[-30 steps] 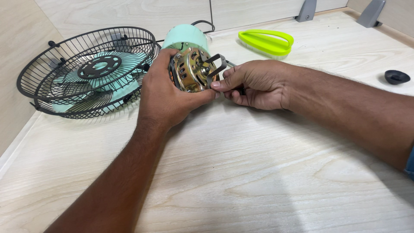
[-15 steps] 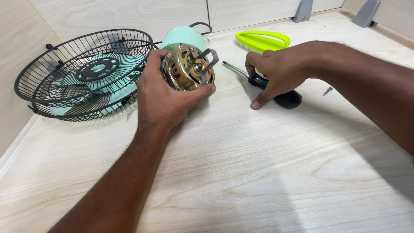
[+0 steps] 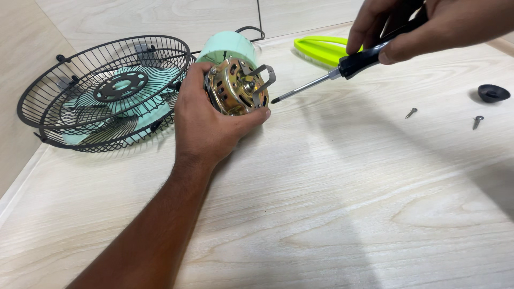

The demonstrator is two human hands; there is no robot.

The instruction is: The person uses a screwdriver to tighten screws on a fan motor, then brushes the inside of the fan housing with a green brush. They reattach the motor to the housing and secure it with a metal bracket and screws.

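My left hand (image 3: 206, 120) grips a brass-coloured fan motor (image 3: 235, 88) with a metal bracket on its face, held just above the wooden table. Behind it sits the mint-green motor housing (image 3: 227, 45). My right hand (image 3: 428, 24) is raised at the top right and holds a screwdriver (image 3: 342, 67) with a black handle. Its tip points down-left and hovers a little to the right of the motor bracket without touching it.
A black wire fan guard (image 3: 101, 88) with mint blades lies at the left. A lime-green plastic piece (image 3: 321, 48) lies at the back. Two loose screws (image 3: 411, 112) (image 3: 476, 121) and a black cap (image 3: 492, 92) lie at the right. A black cable (image 3: 251, 31) runs behind the housing.
My right hand left the motor, took the screwdriver off the table and lifted it, with the tip now aimed towards the motor. The left hand kept its hold on the motor.
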